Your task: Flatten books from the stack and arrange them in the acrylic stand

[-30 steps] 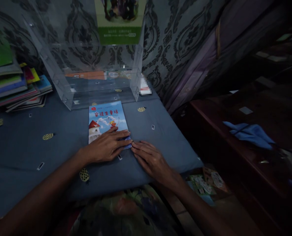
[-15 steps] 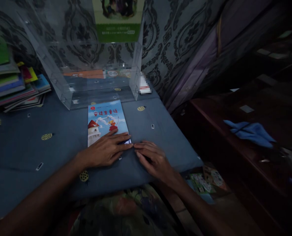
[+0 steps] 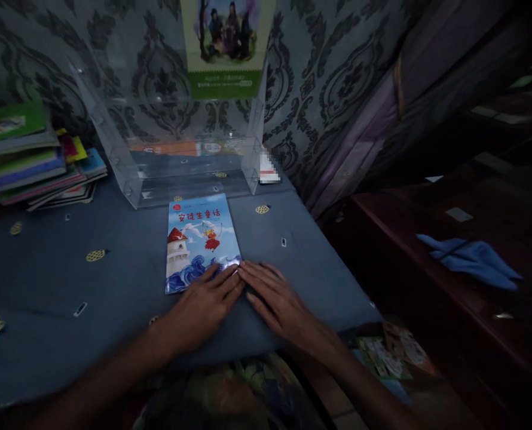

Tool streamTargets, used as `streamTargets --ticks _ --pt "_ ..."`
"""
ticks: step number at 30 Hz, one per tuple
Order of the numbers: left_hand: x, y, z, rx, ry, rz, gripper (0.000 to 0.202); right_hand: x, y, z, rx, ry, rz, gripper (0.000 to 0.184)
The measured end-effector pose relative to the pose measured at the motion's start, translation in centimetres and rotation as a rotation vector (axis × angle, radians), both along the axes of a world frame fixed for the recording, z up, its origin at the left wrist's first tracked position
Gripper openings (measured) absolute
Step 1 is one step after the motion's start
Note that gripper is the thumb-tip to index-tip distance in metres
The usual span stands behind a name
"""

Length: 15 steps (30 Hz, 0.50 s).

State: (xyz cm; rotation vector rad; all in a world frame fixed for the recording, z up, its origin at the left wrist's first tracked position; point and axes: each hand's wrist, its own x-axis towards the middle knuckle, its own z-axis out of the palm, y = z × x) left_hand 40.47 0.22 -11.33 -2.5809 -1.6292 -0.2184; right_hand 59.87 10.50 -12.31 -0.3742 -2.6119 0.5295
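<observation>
A: What is the state of the grip?

B: The left hand [image 3: 205, 304] is lying flat, fingers extended and close together, closing around nothing. Its fingertips are resting at the lower right corner of the Andersen's Fairy Tales paperback [image 3: 198, 230]. The right hand [image 3: 281, 301] is also staying unclosed, its fingertips meeting the left fingertips at that corner. How firmly either is pressing, I cannot tell.

A: What is changing?

B: The left hand is drawing back off the lower cover, and the printed waves [image 3: 185, 275] are now showing.

A: How is that affecting the work?

B: In my judgement, contact is narrowing to one corner, leaving the rest of the cover free.

A: Where is the paperback sitting?

B: It is lying face up at frame centre on the blue tablecloth [image 3: 127, 286], just in front of the clear acrylic rack [image 3: 122, 173]. A book stack [image 3: 28, 158] is occupying the upper left; a blue cloth [image 3: 474, 260] is lying at right.
</observation>
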Motion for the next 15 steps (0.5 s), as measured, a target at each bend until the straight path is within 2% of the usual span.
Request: streamTargets --ticks 7,15 --pt "2.3 -1.0 -1.3 0.136 0.027 0.141 0.044 0.1 0.0 -1.0 0.009 0.033 -0.001 0.061" --pt "2.8 -1.9 -1.9 0.196 -0.009 0.197 0.044 0.0 0.4 -1.3 0.046 0.068 0.023 0.054"
